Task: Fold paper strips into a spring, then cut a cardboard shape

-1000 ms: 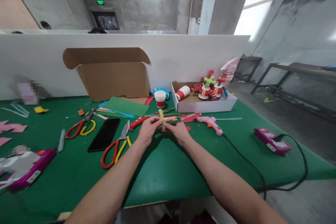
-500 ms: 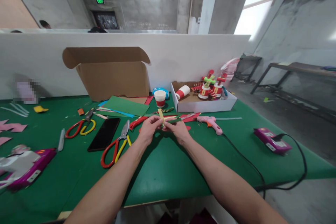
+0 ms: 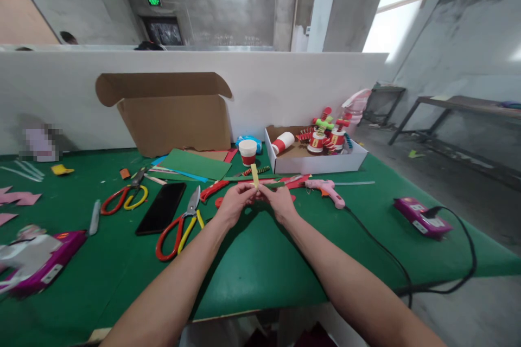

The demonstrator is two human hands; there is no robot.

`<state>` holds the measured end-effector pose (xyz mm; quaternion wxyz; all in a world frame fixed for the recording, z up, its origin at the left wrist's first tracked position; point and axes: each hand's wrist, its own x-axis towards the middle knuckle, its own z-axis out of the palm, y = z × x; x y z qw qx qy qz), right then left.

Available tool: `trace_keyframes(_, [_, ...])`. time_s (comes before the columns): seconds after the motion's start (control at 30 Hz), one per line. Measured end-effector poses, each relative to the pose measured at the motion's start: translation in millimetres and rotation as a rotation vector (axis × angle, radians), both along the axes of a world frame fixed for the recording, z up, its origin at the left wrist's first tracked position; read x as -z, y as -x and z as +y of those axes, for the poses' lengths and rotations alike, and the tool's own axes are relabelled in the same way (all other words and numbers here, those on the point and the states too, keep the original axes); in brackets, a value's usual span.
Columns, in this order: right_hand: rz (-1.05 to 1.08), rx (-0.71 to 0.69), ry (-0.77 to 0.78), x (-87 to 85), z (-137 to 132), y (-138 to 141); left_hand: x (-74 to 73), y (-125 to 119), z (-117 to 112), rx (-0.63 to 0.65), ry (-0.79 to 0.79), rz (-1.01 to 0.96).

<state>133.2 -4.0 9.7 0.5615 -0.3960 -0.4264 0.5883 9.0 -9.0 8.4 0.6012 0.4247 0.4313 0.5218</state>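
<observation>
On the left of the green tabletop [image 3: 252, 271], scissors [image 3: 132, 187] with red and yellow handles lie left of a black phone [image 3: 160, 209]. In the middle, the left hand [image 3: 234, 203] and right hand [image 3: 280, 201] meet, each grip pinched closed at the lower end of an upright yellow strip [image 3: 254, 174], a green strip [image 3: 273, 185] jutting rightward and a paper cup [image 3: 248, 153] standing beyond. To the right, a white box [image 3: 321, 165] sits on the far side, with a pink glue gun [image 3: 336, 196] lying nearer.
</observation>
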Motion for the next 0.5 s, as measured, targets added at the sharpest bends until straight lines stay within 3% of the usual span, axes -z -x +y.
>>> trace_keyframes(0.2, [0.015, -0.079, -0.01, -3.8, 0.1, -2.9, -1.6, 1.8, 0.4, -0.058, -0.018, -0.009])
trace_keyframes(0.3, [0.123, -0.178, 0.05, -5.2, 3.7, -7.3, -4.0, 2.9, 0.5, -0.09, -0.014, -0.025])
trace_keyframes(0.5, [0.208, -0.167, 0.226, 5.8, 11.0, -10.2, -5.7, 1.6, -0.3, -0.089, -0.035, -0.014])
